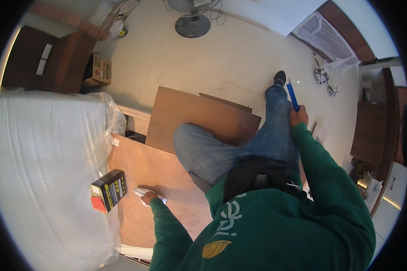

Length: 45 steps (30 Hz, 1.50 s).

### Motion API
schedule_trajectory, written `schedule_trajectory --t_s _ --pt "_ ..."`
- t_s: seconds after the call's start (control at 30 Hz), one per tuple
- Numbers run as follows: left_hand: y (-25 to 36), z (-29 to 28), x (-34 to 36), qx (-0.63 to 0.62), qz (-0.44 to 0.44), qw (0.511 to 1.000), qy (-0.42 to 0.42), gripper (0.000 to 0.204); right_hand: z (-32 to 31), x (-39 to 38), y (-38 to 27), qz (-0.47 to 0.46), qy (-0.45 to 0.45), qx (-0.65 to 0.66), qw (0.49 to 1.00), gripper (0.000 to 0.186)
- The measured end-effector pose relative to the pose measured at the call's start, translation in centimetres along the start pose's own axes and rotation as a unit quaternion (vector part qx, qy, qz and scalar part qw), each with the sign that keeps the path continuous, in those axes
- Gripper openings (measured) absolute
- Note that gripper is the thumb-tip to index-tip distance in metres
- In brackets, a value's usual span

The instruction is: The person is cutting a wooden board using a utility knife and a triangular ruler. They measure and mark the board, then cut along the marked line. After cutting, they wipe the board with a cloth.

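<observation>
White cloth (142, 191) on a reddish-brown wooden board (147, 165), gripped by the left hand (149, 197), slim blue tool (293, 95) held in the closed right hand (299, 116) beside a jeans-clad leg (276, 115), black-and-yellow tin (111, 189) near the cloth.

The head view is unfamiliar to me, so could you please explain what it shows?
There is no machine here, just a person's two bare hands. The picture comes from a wide fisheye camera on the person's head, looking down, so straight edges bend. The right hand holds a slim blue tool. The left hand is on a white cloth, which lies on a reddish-brown panel; its grip is unclear. A black-and-yellow container is left of that hand, near plastic sheeting.
</observation>
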State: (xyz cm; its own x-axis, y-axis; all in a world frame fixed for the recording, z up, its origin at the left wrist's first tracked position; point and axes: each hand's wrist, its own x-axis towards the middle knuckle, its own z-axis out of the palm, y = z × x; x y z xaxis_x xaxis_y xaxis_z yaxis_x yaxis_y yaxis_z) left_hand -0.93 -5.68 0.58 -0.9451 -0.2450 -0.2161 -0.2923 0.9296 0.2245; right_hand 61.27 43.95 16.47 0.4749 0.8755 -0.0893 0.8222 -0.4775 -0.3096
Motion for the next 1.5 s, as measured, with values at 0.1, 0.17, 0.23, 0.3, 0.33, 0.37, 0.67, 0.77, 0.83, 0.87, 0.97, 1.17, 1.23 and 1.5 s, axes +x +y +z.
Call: schedule_trajectory --t_s 0.1,0.17,0.23,0.3,0.33,0.37,0.67,0.77,0.83,0.87,0.97,1.17,1.23,1.5 --pt "8.5 -0.2 -1.2 -0.178 0.147 0.97 -0.069 0.056 -0.5 -0.8 -1.7 0.014 -0.048 -0.042 0.998 0.04" --pt "20.4 -2.1 -10.0 -0.532 0.058 0.757 -0.375 0.076 -2.0 -0.5 -0.3 0.029 -0.048 -0.065 0.996 0.04" --pt "27.5 -2.7 -11.9 -0.495 0.075 0.699 -0.51 0.067 -1.5 -0.2 -0.8 0.018 -0.063 -0.049 0.997 0.041" --pt "33.8 -1.1 -13.9 -0.433 0.19 0.709 -0.524 0.069 -0.5 -0.1 -2.0 -0.004 -0.073 -0.052 0.996 0.043" --pt "36.9 0.3 -16.4 -0.381 0.29 0.711 -0.516 0.068 -0.4 0.2 -1.8 -0.011 -0.077 -0.058 0.995 0.043" --pt "40.8 -0.2 -22.3 -0.27 0.391 0.723 -0.501 0.061 -0.3 0.5 -0.8 -0.003 -0.076 -0.064 0.995 0.044" --pt "43.2 13.7 -47.0 0.35 0.835 0.263 -0.333 0.057 0.4 1.1 0.2 0.014 -0.079 -0.051 0.995 0.049" --pt "41.2 15.4 -48.1 0.389 0.826 0.233 -0.335 0.068 0.4 0.8 -0.2 0.013 -0.084 -0.042 0.996 0.049" --pt "41.2 15.5 -48.8 0.385 0.839 0.193 -0.333 0.071 0.1 1.0 -0.5 0.009 -0.093 -0.056 0.994 0.05" --pt "41.7 15.3 -48.6 0.384 0.845 0.178 -0.327 0.072 0.1 1.2 -0.7 0.016 -0.094 -0.056 0.994 0.051" --pt "42.1 15.9 -45.1 0.351 0.843 0.179 -0.365 0.079 0.2 1.4 -0.4 0.023 -0.084 -0.058 0.995 0.052" --pt "45.9 14.8 -37.4 0.293 0.871 0.175 -0.352 0.095 0.0 1.5 0.0 0.016 -0.1 -0.041 0.994 0.052" --pt "48.8 12.8 -37.5 0.358 0.817 0.209 -0.402 0.093 -0.3 1.6 0.4 0.03 -0.099 -0.041 0.994 0.052" --pt "60.2 12.2 -21.3 0.687 0.62 0.378 0.02 0.041 0.6 1.5 0.1 0.018 -0.094 -0.033 0.995 0.051"
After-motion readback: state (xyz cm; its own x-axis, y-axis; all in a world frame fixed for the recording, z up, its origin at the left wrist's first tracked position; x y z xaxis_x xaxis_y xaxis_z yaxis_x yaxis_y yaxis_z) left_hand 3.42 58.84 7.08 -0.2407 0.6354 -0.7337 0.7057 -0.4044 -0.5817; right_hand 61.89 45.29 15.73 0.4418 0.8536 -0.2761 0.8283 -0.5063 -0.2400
